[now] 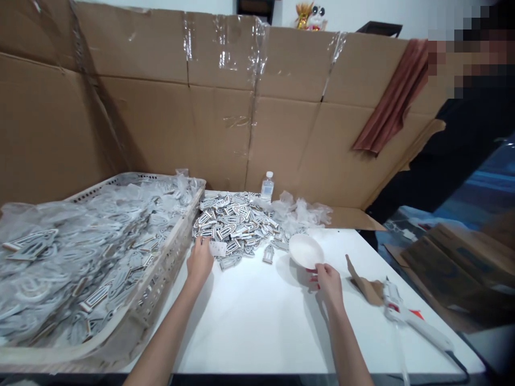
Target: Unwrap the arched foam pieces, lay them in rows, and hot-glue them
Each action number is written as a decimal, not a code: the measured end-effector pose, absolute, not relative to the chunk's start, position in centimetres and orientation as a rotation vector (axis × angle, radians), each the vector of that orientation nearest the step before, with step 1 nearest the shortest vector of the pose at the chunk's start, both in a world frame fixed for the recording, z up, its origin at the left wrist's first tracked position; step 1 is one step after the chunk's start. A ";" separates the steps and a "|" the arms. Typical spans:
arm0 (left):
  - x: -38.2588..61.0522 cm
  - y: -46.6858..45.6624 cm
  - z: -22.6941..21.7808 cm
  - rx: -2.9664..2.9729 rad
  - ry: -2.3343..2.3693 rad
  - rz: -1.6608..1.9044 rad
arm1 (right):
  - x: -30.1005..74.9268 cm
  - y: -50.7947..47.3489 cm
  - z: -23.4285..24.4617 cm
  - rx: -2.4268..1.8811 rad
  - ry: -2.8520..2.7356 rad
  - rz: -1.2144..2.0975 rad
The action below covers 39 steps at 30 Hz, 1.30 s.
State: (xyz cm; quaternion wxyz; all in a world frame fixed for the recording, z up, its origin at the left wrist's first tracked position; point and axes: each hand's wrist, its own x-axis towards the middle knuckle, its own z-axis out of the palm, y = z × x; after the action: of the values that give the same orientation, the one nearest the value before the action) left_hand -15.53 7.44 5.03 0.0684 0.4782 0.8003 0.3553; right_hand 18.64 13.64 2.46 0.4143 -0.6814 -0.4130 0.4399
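My right hand (329,280) pinches the near rim of a shallow white bowl (306,251), tilted above the table. At the near left side of a heap of small grey-and-white arch-shaped pieces (241,220), my left hand (201,262) has its fingers closed on a small white card (218,249) with faint marks. The fingertips of that hand are partly hidden against the heap. One loose arch-shaped piece (268,254) lies between the heap and the bowl.
A large white plastic basket (161,284) of bagged pieces fills the left side. Behind the heap stand a bottle (267,186) and crumpled plastic bags (301,212), backed by a cardboard wall (217,128). A glue gun (414,316) and torn cardboard (368,287) lie right. Another person (450,139) is beyond.
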 end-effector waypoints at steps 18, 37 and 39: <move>-15.4 4.4 6.8 0.812 1.711 1.420 | 17.1 12.6 3.2 -1.534 -1.032 1.081; -12.9 3.3 7.7 0.679 1.292 1.735 | 3.1 9.8 8.3 -0.897 -1.740 1.705; -13.4 3.6 7.3 0.659 1.232 1.708 | 4.6 11.4 9.0 -0.995 -1.775 1.696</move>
State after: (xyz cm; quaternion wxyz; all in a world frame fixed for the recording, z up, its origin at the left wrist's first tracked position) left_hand -13.35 3.63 7.35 0.4505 0.2666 0.4985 0.6910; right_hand 4.63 11.44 9.01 0.2438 -0.3642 -0.6500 0.6209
